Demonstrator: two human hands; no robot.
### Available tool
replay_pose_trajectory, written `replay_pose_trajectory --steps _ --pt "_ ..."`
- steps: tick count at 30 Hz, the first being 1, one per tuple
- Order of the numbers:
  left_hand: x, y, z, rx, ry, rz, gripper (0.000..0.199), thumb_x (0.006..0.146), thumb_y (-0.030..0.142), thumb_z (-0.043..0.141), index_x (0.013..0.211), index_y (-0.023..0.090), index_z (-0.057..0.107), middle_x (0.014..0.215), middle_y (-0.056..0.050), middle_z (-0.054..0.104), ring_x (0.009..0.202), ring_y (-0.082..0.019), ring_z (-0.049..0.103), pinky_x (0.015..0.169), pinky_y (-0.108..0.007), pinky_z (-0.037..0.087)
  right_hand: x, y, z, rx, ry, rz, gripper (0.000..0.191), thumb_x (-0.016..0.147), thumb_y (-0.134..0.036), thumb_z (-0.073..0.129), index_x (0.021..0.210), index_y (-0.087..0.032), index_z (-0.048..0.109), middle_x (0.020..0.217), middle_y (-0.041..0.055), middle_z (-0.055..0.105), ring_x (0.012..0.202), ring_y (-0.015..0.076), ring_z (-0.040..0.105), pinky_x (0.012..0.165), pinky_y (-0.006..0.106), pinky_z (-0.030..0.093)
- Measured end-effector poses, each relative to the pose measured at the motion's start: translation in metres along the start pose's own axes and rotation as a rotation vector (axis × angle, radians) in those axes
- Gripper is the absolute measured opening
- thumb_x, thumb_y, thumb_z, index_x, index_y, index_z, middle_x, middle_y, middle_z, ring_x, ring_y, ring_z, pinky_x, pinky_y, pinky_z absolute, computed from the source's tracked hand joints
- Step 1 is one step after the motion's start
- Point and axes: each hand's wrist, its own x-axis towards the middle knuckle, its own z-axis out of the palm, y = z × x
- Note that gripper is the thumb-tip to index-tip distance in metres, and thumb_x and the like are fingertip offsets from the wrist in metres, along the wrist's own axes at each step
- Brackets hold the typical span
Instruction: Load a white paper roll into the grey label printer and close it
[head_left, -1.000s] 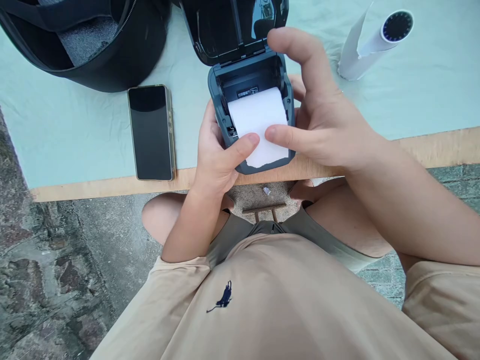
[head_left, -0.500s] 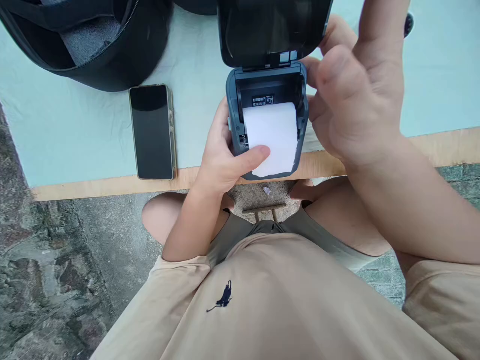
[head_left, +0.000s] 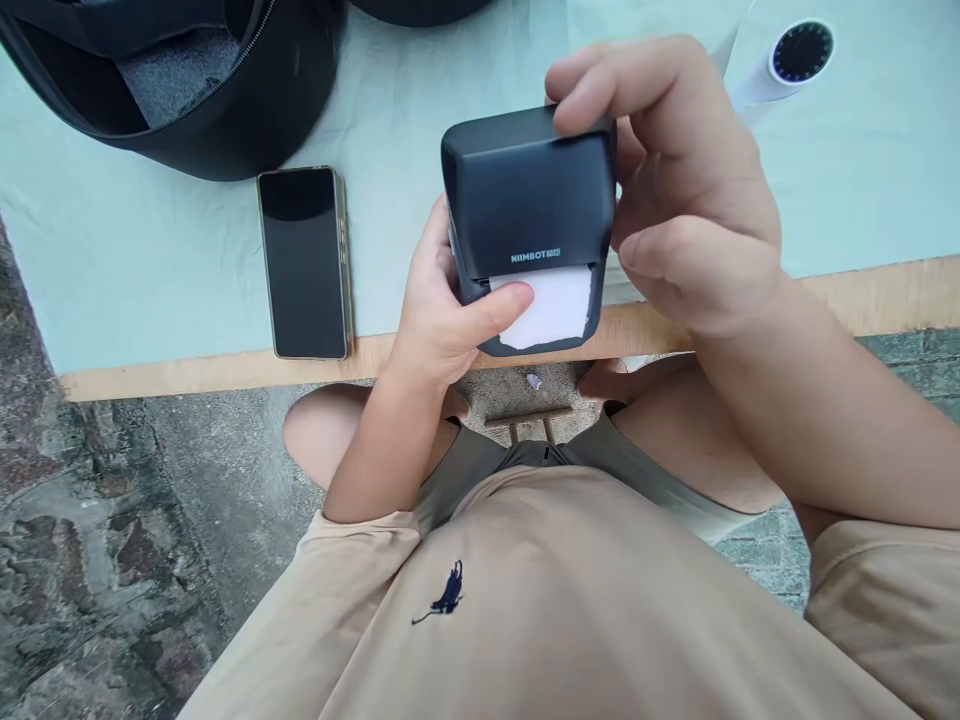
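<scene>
A dark NIIMBOT label printer (head_left: pixel 532 200) is held above the table's front edge, its lid lowered over the paper bay. White label paper (head_left: pixel 559 310) sticks out below the lid, with an uneven front end. My left hand (head_left: pixel 450 310) grips the printer from the left, the thumb pressing on the paper. At the upper right corner, my right hand (head_left: pixel 690 180) has its fingers curled over the lid; the fingertips behind the printer are hidden. Whether the lid is fully latched I cannot tell.
A smartphone (head_left: pixel 304 265) with a dark screen lies left of the printer. An open black zippered case (head_left: pixel 247 110) stands at the back left, another black object (head_left: pixel 420 8) beside it. A white roll with a dark end (head_left: pixel 780 70) lies at the back right.
The printer's lid, raised before, has swung down over the paper bay. My right hand has moved from the lid's side to its top right corner. My left hand stays put.
</scene>
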Motion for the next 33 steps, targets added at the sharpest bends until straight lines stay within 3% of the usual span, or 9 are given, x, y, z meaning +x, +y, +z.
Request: replay_pose_trajectory --steps 7,13,18,23,27,31,32,33 --pt "0.000 0.002 -0.001 -0.008 -0.017 0.032 0.073 0.061 0.049 0.075 0.124 0.029 0.044 0.108 -0.002 0.058 0.104 -0.024 0.062 0.085 -0.035 0.052 0.004 -0.002 0.000 -0.021 -0.108 0.125 0.055 0.079 -0.034 0.062 0.126 -0.020 0.038 0.134 0.0047 0.039 0.111 0.0118 0.051 0.074 0.018 0.049" --pt "-0.001 0.015 0.009 -0.156 -0.016 -0.010 0.034 0.082 0.039 0.060 0.113 0.028 0.051 0.097 -0.002 0.058 0.086 -0.014 0.061 0.068 -0.024 0.051 0.002 -0.002 0.000 -0.140 -0.097 0.087 0.050 0.080 -0.034 0.061 0.123 -0.020 0.041 0.129 0.0026 0.044 0.111 0.0112 0.049 0.073 0.017 0.045" --pt "-0.001 0.021 0.011 -0.180 -0.042 -0.030 0.028 0.084 0.037 0.058 0.110 0.028 0.054 0.091 -0.002 0.059 0.092 -0.017 0.064 0.064 -0.023 0.050 0.002 -0.001 -0.001 -0.187 -0.112 0.097 0.050 0.081 -0.038 0.059 0.124 -0.021 0.040 0.126 0.0025 0.044 0.105 0.0101 0.049 0.066 0.016 0.042" --pt "-0.002 0.023 0.012 -0.148 -0.002 -0.076 0.033 0.081 0.042 0.060 0.110 0.026 0.055 0.098 -0.003 0.063 0.111 -0.023 0.061 0.081 -0.029 0.054 0.001 -0.001 -0.002 -0.211 -0.121 0.078 0.050 0.081 -0.037 0.058 0.125 -0.021 0.039 0.125 0.0016 0.043 0.105 0.0092 0.047 0.069 0.016 0.045" --pt "-0.003 0.029 0.016 -0.221 0.005 -0.102 0.034 0.083 0.038 0.059 0.114 0.025 0.054 0.107 -0.003 0.064 0.126 -0.025 0.051 0.099 -0.036 0.048 0.002 -0.002 -0.002 -0.223 -0.110 0.087 0.050 0.081 -0.035 0.058 0.125 -0.020 0.039 0.125 0.0007 0.043 0.107 0.0086 0.048 0.068 0.014 0.045" --pt "0.000 0.028 0.017 -0.319 0.041 -0.168 0.041 0.096 0.044 0.027 0.121 0.025 0.052 0.118 -0.003 0.062 0.138 -0.022 0.037 0.111 -0.040 0.038 0.004 0.001 -0.002 -0.136 -0.076 0.177 0.047 0.085 -0.038 0.054 0.125 -0.019 0.039 0.129 0.0025 0.044 0.103 0.0075 0.051 0.068 0.015 0.045" --pt "0.002 0.025 0.016 -0.307 0.068 -0.154 0.043 0.096 0.045 0.023 0.121 0.026 0.052 0.116 -0.002 0.063 0.139 -0.021 0.035 0.112 -0.041 0.036 0.004 0.003 -0.002 -0.104 -0.066 0.193 0.047 0.085 -0.040 0.053 0.125 -0.019 0.039 0.129 0.0031 0.045 0.101 0.0070 0.052 0.070 0.016 0.046" --pt "0.003 0.022 0.015 -0.276 0.057 -0.110 0.039 0.094 0.048 0.031 0.117 0.028 0.055 0.113 -0.001 0.066 0.139 -0.021 0.036 0.112 -0.039 0.036 0.005 0.004 -0.002 -0.083 -0.053 0.194 0.047 0.085 -0.041 0.053 0.125 -0.019 0.040 0.129 0.0035 0.045 0.098 0.0067 0.053 0.071 0.017 0.046"
